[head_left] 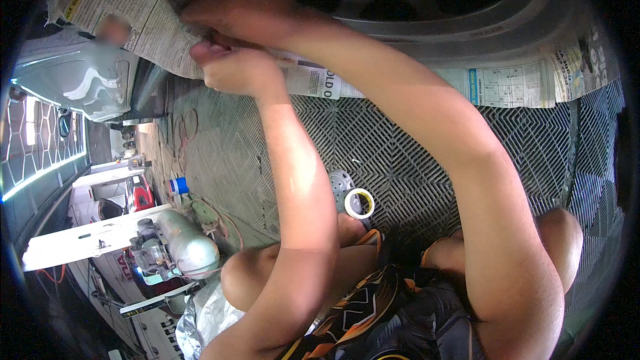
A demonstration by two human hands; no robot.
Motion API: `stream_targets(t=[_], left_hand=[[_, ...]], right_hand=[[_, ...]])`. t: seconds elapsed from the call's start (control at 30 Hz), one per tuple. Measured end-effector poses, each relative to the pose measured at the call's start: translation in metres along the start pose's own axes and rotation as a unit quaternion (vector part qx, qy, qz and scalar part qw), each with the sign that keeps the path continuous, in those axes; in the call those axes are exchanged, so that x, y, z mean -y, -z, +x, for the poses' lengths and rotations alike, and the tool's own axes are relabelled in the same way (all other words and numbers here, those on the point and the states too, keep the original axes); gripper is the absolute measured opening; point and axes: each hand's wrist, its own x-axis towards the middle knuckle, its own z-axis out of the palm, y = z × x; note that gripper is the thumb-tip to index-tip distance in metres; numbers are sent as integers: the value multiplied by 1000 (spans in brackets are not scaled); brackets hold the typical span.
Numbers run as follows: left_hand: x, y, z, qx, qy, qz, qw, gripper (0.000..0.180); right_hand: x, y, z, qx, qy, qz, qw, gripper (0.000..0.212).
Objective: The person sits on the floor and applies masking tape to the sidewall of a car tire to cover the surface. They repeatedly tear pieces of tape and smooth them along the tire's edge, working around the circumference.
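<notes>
At the upper left, newspaper sheets line the edge of a dark vehicle wheel. My left hand is closed at the lower edge of a sheet, its fingertips pressed together on the paper. Just above it, my right hand lies in shadow between the paper and the tire, fingers curled. What its fingertips hold is hidden. More newspaper runs under the tire toward the right. A roll of tape, pale with a yellow inside, is beside my foot, well below both hands.
Grey grated floor matting spreads under the wheel. My bent knees frame the lower view. To the left stand a silver air tank, a blue can or roll, a red case and loose hoses. A glossy car panel is farther left.
</notes>
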Motion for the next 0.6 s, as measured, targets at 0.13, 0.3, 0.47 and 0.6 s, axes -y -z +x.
stream_targets(t=[0.13, 0.3, 0.47, 0.6], left_hand=[[-5, 2, 4, -19, -25, -27, 999, 26], [-11, 8, 3, -1, -30, -15, 999, 26], [-9, 7, 5, -7, -1, -55, 998, 28], [-11, 13, 1, -10, -17, -38, 999, 26]], right_hand=[[0, 1, 1, 12, -4, 17, 1000, 26], [-2, 1, 2, 22, -9, 31, 999, 26], [-3, 0, 5, 35, -12, 50, 998, 26], [-2, 4, 6, 57, -18, 71, 996, 26]])
